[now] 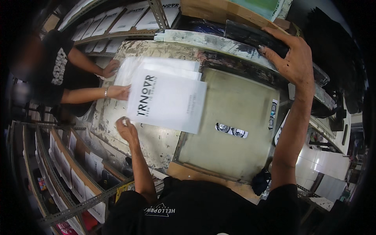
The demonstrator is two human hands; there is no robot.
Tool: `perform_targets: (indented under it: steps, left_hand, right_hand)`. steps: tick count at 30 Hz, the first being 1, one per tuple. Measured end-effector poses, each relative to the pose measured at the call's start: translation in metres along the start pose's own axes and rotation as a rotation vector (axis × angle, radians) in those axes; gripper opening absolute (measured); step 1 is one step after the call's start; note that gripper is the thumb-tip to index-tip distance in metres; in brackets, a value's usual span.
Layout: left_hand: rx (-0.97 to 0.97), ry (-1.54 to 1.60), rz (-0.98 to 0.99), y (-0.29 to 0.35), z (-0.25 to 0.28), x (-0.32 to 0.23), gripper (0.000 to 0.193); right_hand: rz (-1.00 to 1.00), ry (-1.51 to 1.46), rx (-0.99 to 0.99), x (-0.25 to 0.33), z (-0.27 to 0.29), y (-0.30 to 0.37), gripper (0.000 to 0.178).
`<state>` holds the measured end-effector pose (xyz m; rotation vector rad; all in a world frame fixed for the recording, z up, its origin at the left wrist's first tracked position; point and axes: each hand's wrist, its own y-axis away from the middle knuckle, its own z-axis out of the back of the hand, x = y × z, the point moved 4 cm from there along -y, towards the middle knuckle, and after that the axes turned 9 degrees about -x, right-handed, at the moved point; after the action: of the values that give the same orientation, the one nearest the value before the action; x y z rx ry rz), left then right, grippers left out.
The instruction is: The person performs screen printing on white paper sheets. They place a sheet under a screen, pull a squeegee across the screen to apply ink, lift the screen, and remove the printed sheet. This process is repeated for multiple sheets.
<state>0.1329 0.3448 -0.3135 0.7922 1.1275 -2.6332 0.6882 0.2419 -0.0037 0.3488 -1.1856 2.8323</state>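
Note:
My right hand [291, 62] grips the dark, ink-stained edge of a raised screen-printing frame [250, 37], thumb on the near side and fingers over the far side. My left hand [127, 129] is by the lower left corner of a white plastic bag [172, 102] with black print; its fingers are half bent with a gap between the tips, and I see nothing held. At that bag's left edge is a co-worker's hand [118, 93]. More white bags [172, 64] lie beneath it, overlapping the greenish printing board [235, 98].
A co-worker in a dark shirt [58, 66] stands at the left, one hand resting on the worn, paint-flecked table [152, 147]. Metal racks [90, 201] holding printed white bags stand at lower left and behind. Two patterned strips [231, 130] lie on the board. Cardboard [235, 13] rises behind the frame.

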Motion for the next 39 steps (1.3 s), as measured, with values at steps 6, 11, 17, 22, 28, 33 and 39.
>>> perform_targets:
  steps: [6,11,17,22,28,33,39]
  left_hand:
    - [-0.007,0.166,-0.446,0.031,-0.009,-0.113,0.033]
    - [0.407,0.209,-0.297,0.110,-0.068,-0.132,0.027]
    - [0.391,0.456,-0.216,0.093,-0.087,-0.128,0.016]
    - [0.385,0.331,-0.336,0.097,-0.077,-0.134,0.014]
    - [0.348,0.601,-0.211,0.061,-0.082,-0.173,0.008]
    - [0.957,0.416,-0.620,0.096,-0.056,-0.244,0.035]
    - [1.078,0.339,-0.826,0.188,-0.113,-0.258,0.062]
  right_hand:
    - [0.039,0.046,-0.017,-0.002,0.001,-0.001,0.049]
    - [-0.003,-0.005,0.023,-0.004,-0.001,-0.005,0.049]
    - [-0.036,0.033,0.022,0.001,0.002,-0.007,0.049]
    - [-0.026,0.069,0.000,-0.002,0.002,-0.006,0.049]
    - [-0.031,0.045,-0.001,-0.009,-0.001,-0.007,0.051]
    - [0.020,0.068,-0.064,-0.011,0.001,-0.006,0.049]
    - [-0.066,0.135,0.032,-0.010,-0.002,-0.005,0.049]
